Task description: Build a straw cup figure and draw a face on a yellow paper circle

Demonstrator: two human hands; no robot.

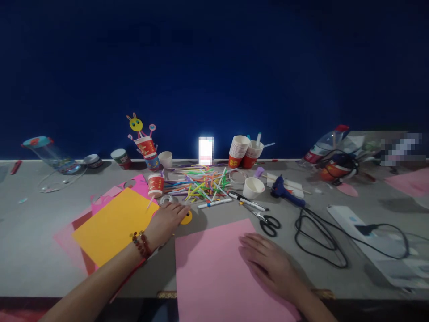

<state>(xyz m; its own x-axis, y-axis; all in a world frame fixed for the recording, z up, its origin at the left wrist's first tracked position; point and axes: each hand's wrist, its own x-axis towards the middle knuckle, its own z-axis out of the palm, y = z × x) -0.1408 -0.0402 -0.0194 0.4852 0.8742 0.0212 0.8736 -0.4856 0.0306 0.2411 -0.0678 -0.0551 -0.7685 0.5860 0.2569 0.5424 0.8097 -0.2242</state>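
Observation:
My right hand [268,261] lies flat with its fingers stretched out on a large sheet of pink paper [211,273], which reaches over the table's front edge. My left hand [170,221], with beaded bracelets at the wrist, is palm down to the left of that sheet, fingers extended. Its fingertips reach a small yellow paper circle [187,218], partly covered by them. Whatever lies under the left palm is hidden. A yellow-orange sheet [115,223] lies beside the left wrist on top of pink and red papers. Close behind the left hand is a clear tape roll [166,199].
Coloured sticks [208,183] are heaped behind two markers [214,203]. Scissors [266,221] and a blue glue gun [284,190] with a looping black cable lie right, near a power strip [362,237]. Paper cups [238,150] and a decorated cup figure [145,145] stand behind.

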